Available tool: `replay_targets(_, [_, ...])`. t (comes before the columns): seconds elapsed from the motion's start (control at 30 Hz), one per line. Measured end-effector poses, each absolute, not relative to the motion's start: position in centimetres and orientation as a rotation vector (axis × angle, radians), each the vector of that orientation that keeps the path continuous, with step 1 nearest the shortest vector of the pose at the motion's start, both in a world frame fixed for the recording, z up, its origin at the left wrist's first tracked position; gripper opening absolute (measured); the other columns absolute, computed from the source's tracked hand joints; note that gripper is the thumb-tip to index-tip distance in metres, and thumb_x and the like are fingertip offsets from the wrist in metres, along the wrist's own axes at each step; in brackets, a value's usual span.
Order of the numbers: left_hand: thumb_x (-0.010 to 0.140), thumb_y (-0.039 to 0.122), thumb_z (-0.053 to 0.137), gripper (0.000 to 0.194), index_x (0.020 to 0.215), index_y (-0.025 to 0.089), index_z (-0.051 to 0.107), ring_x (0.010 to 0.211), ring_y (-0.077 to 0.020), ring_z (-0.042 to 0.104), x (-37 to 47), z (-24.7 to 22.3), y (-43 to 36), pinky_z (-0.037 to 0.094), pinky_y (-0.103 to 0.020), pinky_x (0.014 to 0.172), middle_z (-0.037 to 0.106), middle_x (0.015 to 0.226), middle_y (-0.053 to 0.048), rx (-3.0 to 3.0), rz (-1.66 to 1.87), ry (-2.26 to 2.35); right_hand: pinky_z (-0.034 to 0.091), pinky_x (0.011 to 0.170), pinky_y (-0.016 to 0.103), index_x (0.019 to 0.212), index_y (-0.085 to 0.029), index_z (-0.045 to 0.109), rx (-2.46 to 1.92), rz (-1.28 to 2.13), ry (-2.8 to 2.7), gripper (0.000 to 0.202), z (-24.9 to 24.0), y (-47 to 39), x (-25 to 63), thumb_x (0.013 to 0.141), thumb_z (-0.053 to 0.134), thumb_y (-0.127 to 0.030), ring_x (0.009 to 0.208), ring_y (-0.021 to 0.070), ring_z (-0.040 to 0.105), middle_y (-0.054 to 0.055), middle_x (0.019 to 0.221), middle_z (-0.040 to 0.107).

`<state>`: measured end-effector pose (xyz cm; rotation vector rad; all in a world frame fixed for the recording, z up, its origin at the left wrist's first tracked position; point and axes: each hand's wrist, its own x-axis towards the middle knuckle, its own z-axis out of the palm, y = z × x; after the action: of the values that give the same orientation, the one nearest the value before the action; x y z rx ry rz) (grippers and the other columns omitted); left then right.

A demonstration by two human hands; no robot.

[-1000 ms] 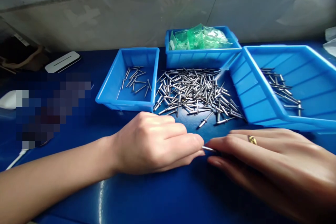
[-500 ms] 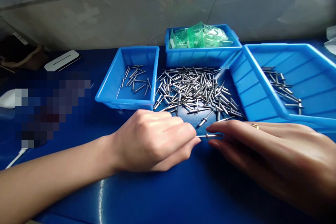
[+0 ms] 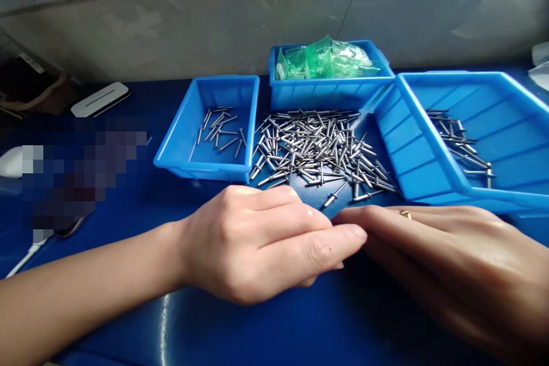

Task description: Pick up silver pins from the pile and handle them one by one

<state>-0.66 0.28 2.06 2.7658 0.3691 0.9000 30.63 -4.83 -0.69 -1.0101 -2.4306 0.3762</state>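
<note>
In the head view my left hand is closed, with its index finger reaching over the fingertips of my right hand. Those closed fingers of my right hand, which wears a gold ring, meet the left ones just in front of the pile. Whatever lies between the two sets of fingertips is covered by them. Right beyond the hands a heap of silvery pop rivets is spread on the blue table top, with one loose rivet near its front edge.
A small blue bin left of the heap contains several thin metal pieces. Behind stands a blue bin with green plastic bags. A larger blue bin on the right has rivets inside. A white device lies far left.
My left index finger has stretched forward onto the right fingertips, and the hands have come together. The rivet that showed between them is now hidden.
</note>
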Motion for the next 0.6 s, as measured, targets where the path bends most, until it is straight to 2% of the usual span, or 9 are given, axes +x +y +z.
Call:
replay_targets(0.07, [0.131, 0.014, 0.075, 0.024, 0.133, 0.026, 0.095, 0.1, -0.0182, 0.098, -0.9, 2.1, 0.2, 0.085, -0.027, 0.098, 0.101, 0.112, -0.001, 2.773, 0.86, 0.382, 0.054, 0.054, 0.03, 0.111, -0.031, 0.067, -0.957, 0.506, -2.475, 0.033, 0.1, -4.7, 30.7, 0.117, 0.052, -0.002, 0.055, 0.0173, 0.068, -0.001, 0.085, 0.081])
replay_targets(0.13, [0.134, 0.018, 0.073, 0.022, 0.135, 0.023, 0.094, 0.096, -0.0189, 0.097, -0.9, 2.1, 0.2, 0.084, -0.029, 0.096, 0.101, 0.108, -0.003, 2.802, 0.873, 0.449, 0.052, 0.054, 0.03, 0.11, -0.031, 0.064, -0.944, 0.54, -2.492, 0.034, 0.5, -4.7, 30.8, 0.119, 0.052, 0.0, 0.054, 0.0166, 0.066, -0.002, 0.084, 0.079])
replay_targets(0.23, [0.135, 0.017, 0.071, 0.022, 0.129, 0.016, 0.093, 0.081, -0.017, 0.091, -0.7, 1.5, 0.3, 0.079, -0.029, 0.084, 0.099, 0.101, -0.003, 2.872, 1.015, 0.531, 0.05, 0.053, 0.033, 0.111, -0.033, 0.064, -0.946, 0.413, -2.445, 0.03, 0.6, -4.6, 30.9, 0.125, 0.056, -0.007, 0.056, 0.0189, 0.07, -0.004, 0.086, 0.081])
replay_targets(0.33, [0.135, 0.014, 0.065, 0.03, 0.12, 0.013, 0.091, 0.07, -0.016, 0.084, -0.2, 0.7, 0.7, 0.07, -0.03, 0.071, 0.096, 0.095, -0.003, 2.931, 1.059, 0.537, 0.057, 0.062, 0.035, 0.131, -0.033, 0.068, -0.981, 0.279, -2.395, 0.017, 0.3, -4.8, 30.9, 0.13, 0.062, -0.018, 0.067, 0.0217, 0.08, -0.003, 0.098, 0.085])
replay_targets(0.4, [0.135, 0.013, 0.061, 0.036, 0.112, 0.014, 0.089, 0.068, -0.0154, 0.08, 0.0, 0.5, 0.9, 0.066, -0.031, 0.068, 0.093, 0.091, -0.002, 2.947, 0.977, 0.52, 0.057, 0.065, 0.036, 0.136, -0.034, 0.067, -0.989, 0.25, -2.386, 0.017, 0.3, -5.0, 30.9, 0.129, 0.065, -0.018, 0.068, 0.0217, 0.081, -0.003, 0.098, 0.084])
replay_targets(0.5, [0.133, 0.013, 0.059, 0.042, 0.099, 0.017, 0.084, 0.061, -0.0148, 0.07, 0.2, 0.4, 1.0, 0.058, -0.033, 0.06, 0.085, 0.08, 0.001, 2.964, 0.862, 0.477, 0.051, 0.061, 0.038, 0.124, -0.033, 0.067, -0.947, 0.257, -2.399, 0.021, 0.5, -5.1, 30.9, 0.128, 0.063, -0.014, 0.066, 0.0214, 0.081, -0.004, 0.092, 0.083])
replay_targets(0.6, [0.13, 0.01, 0.057, 0.046, 0.091, 0.017, 0.08, 0.057, -0.0153, 0.063, 0.1, 0.5, 1.0, 0.052, -0.035, 0.056, 0.078, 0.075, 0.002, 2.969, 0.849, 0.471, 0.051, 0.06, 0.035, 0.114, -0.03, 0.073, -0.931, 0.22, -2.464, 0.025, 0.8, -5.0, 31.2, 0.131, 0.061, -0.016, 0.069, 0.0209, 0.082, -0.001, 0.093, 0.086])
